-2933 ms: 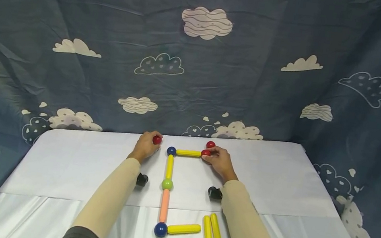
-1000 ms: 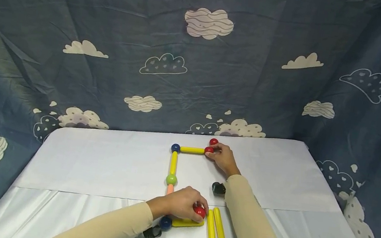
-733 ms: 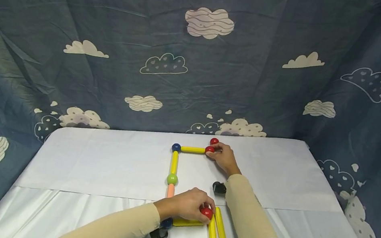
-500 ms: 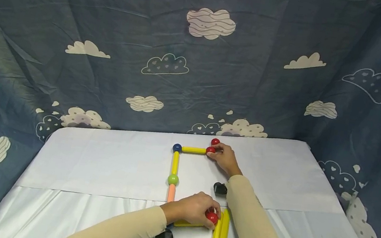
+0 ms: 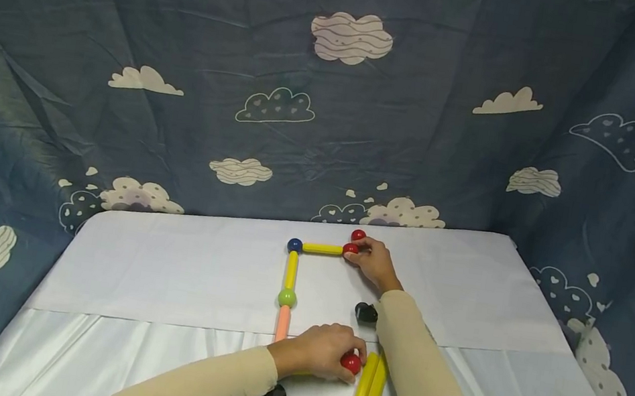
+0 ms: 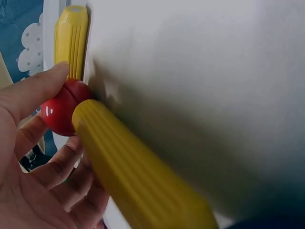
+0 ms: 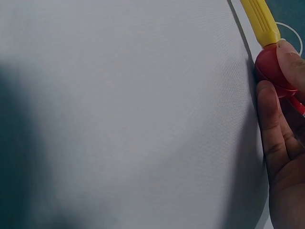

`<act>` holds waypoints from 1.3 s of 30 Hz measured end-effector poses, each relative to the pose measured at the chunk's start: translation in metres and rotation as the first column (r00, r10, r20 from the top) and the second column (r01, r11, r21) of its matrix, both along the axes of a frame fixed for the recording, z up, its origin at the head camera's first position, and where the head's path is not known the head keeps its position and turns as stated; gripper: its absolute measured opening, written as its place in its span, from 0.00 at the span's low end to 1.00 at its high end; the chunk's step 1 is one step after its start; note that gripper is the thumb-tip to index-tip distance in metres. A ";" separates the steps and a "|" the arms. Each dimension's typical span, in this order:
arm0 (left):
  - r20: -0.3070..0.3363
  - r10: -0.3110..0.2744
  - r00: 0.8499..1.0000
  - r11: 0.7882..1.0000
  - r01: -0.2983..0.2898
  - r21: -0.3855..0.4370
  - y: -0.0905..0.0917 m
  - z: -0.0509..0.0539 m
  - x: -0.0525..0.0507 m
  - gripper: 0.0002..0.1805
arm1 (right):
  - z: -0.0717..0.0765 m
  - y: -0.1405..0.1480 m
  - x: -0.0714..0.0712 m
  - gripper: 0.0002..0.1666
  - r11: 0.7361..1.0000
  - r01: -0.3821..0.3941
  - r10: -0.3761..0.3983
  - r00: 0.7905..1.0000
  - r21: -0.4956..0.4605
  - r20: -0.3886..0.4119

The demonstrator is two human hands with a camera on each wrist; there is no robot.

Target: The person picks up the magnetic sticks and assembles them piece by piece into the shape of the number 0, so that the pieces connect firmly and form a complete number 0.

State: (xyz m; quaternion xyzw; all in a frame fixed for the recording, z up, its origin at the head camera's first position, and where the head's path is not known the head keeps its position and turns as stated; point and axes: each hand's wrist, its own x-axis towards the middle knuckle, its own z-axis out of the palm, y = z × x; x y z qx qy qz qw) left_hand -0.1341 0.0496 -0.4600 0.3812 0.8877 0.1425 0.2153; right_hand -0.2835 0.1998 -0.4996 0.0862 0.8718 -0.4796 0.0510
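The near red ball [image 5: 351, 363] is pinched between the thumb and fingers of the left hand [image 5: 323, 351], well in from the far edge of the table [image 5: 161, 271]. In the left wrist view it is met by the end of a lower yellow rod [image 6: 138, 167] (how firmly cannot be told). For a sound join, the ball would best be kept low and pressed straight along that rod, with the paired yellow rods [image 5: 365, 381] beside the hand left unjostled. Close to the far edge, the far red ball [image 5: 350, 249] is pinched by the right hand [image 5: 375, 264] at the end of a top yellow rod [image 5: 322, 249]; a light, steady grip should prevent twisting there. A third red ball [image 5: 358, 235] is seen just beyond. Toward the left edge, a blue ball [image 5: 294, 245], a green ball [image 5: 287, 297] and a pink rod [image 5: 283, 322] are lined up.
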 end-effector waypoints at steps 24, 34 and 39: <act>0.061 -0.013 0.998 1.000 0.012 0.026 -0.004 -0.001 0.004 0.13 | 0.002 0.000 -0.002 0.24 1.000 0.008 -0.008 1.000 0.012 0.014; 0.068 -0.043 0.997 0.999 0.040 0.037 -0.006 -0.002 0.004 0.14 | 0.001 0.001 -0.003 0.24 1.000 0.001 -0.001 1.000 0.021 0.016; 0.086 -0.036 0.996 0.998 0.031 0.055 -0.008 -0.003 0.003 0.15 | 0.001 0.001 -0.003 0.23 1.000 -0.004 0.004 1.000 0.028 0.015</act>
